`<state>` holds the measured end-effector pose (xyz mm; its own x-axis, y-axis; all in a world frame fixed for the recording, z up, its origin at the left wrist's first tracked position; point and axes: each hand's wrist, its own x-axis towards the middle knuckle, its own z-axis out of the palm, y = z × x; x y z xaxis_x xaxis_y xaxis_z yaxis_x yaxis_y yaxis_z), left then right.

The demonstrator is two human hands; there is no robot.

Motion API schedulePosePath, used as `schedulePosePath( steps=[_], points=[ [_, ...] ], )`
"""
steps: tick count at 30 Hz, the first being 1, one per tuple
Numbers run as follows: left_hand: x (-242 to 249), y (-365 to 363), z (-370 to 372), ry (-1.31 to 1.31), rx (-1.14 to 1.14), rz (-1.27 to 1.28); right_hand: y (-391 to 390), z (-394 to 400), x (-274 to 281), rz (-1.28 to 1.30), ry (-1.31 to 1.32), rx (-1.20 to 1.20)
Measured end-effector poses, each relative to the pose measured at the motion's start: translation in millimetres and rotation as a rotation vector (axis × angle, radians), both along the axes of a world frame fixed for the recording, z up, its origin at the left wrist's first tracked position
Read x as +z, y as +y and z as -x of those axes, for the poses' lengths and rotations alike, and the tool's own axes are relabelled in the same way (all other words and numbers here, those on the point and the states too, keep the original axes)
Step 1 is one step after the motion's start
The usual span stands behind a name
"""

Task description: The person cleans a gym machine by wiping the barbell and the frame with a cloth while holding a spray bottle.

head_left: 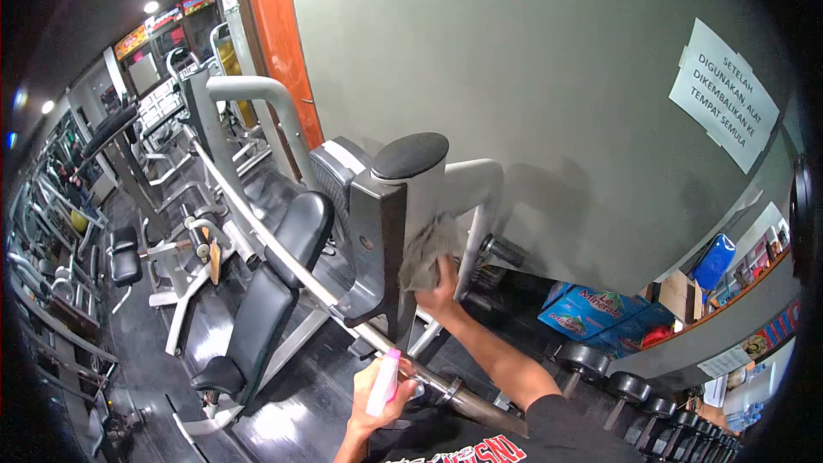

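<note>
In my left hand [377, 399] is a white spray bottle [385, 384] with a pink top, held upright near the bottom middle, below a metal bar [300, 270]. My right hand [439, 293] presses a grey cloth [428, 253] against the side of a machine's upright post [418, 197], below its round black cap [410, 155]. The fingers of my right hand are partly hidden by the cloth. Left of the post is a black padded bench [263, 326].
A row of dumbbells [630, 387] stands at the lower right, beside blue cartons [591, 313]. A wall sign [727, 94] hangs at the upper right. More gym machines [176, 266] fill the left side, on a dark floor.
</note>
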<state>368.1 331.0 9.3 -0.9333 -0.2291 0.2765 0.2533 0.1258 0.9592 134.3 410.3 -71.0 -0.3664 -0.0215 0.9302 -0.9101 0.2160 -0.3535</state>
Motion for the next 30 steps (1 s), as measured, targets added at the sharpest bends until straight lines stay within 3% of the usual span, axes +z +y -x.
schedulePosePath(
  steps=[2, 3, 4, 6, 8, 11, 12, 14, 16, 21, 23, 26, 30],
  points=[
    [0.4, -2.1, 3.3, 0.040, -0.016, -0.034, -1.4, 1.8, -14.8, -0.014, -0.102, 0.090],
    [-1.2, -2.4, 3.7, 0.039, -0.012, -0.035, -4.1, 4.2, 5.0, -0.010, 0.048, 0.008],
    [-3.5, -3.1, 4.0, 0.041, -0.020, 0.009, -6.9, 5.4, 41.3, -0.004, 0.196, -0.079],
    [-2.0, -3.7, 6.6, 0.048, -0.036, 0.056, -6.7, 5.7, 106.5, -0.031, 0.222, -0.050],
    [3.6, -1.6, 7.6, 0.066, -0.058, 0.002, -4.5, -5.9, 183.6, -0.053, 0.217, 0.089],
    [5.1, 0.2, 9.7, 0.092, -0.056, -0.047, -12.6, -3.3, 180.7, -0.023, 0.257, 0.097],
    [2.9, -0.3, 10.1, 0.089, -0.064, -0.049, -13.9, -5.9, 160.4, -0.001, 0.249, 0.060],
    [-3.0, -3.0, 12.9, 0.167, -0.044, 0.000, -23.9, 14.8, 66.8, 0.001, 0.368, 0.039],
    [-3.7, 0.4, 14.4, 0.183, -0.024, -0.054, -23.4, -1.9, 31.3, 0.002, 0.247, 0.022],
    [-11.8, 7.3, 20.9, 0.205, 0.003, -0.198, -17.6, -7.1, 80.2, -0.032, 0.184, 0.107],
    [-15.5, 8.7, 24.2, 0.200, 0.008, 0.041, -16.6, -11.2, 142.4, 0.034, 0.155, -0.012],
    [-18.0, 12.4, 26.2, 0.228, -0.014, 0.008, -17.2, -8.7, 194.6, 0.047, 0.195, 0.095],
    [-19.0, 12.2, 27.4, 0.268, -0.025, 0.076, -21.7, -14.8, 126.2, 0.059, 0.196, -0.014]
  ],
)
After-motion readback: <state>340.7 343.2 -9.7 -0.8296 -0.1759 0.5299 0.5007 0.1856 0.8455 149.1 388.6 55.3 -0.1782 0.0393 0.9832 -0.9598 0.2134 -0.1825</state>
